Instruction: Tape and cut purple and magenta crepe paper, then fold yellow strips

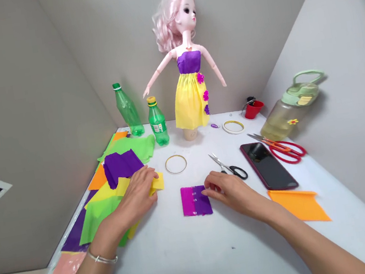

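Note:
My left hand is at the left pile with its fingers curled around a small yellow crepe-like sheet, whose end sticks out past the fingertips. Under and behind it are a purple sheet and green sheets. At the middle of the table lies a flat square, half magenta and half purple, with shiny clear strips along its seam. My right hand pinches the square's right edge between thumb and fingertips. Small black-handled scissors lie just behind that hand.
A pink-haired doll in a purple and yellow dress stands at the back, beside two green bottles. A ring, tape roll, red cup, phone, red scissors, water bottle and orange sheet lie around.

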The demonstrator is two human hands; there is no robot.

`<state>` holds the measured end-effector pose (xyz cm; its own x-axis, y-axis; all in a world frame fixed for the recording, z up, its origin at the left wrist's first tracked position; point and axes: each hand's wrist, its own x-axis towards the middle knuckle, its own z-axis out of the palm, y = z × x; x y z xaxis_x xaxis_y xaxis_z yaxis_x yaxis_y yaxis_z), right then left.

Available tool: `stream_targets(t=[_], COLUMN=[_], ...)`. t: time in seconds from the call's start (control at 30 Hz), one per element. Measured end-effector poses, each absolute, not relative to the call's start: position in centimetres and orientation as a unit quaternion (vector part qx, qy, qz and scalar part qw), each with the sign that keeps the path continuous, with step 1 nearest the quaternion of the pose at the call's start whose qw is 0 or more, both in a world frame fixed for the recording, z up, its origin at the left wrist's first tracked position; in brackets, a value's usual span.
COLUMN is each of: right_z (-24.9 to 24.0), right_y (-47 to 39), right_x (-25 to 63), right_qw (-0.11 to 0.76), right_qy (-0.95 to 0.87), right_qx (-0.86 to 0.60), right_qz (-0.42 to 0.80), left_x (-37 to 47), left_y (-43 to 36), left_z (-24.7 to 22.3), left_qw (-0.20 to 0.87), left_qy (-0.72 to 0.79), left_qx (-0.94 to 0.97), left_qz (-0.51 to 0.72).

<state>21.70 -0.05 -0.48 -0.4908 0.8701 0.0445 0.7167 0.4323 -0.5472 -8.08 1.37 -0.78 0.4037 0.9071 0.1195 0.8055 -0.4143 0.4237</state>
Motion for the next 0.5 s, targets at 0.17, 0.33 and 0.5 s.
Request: stream_targets(t=[0.17,0.33,0.5], right_z=[-0.2,-0.1,1.4], right_y=[-0.4,-0.7,-2.5], right_x=[21.5,21.1,19.5], right_qw=[0.192,0.234,0.315], right_qy=[-0.83,-0.815,-0.808], right_qx=[-0.473,-0.474,-0.444], right_qz=[0.225,0.239,0.224], left_x=[-8.2,-8.0,-6.4], left_y=[2.1,1.0,-2.5], left_z=[-2.1,0.1,2.4], left_qw=[0.183,0.388,0.381], left_qy=[0.575,0.59,0.562], left_qx=[0.74,0.552,0.568], left_qz=[0.297,0.444,0.465])
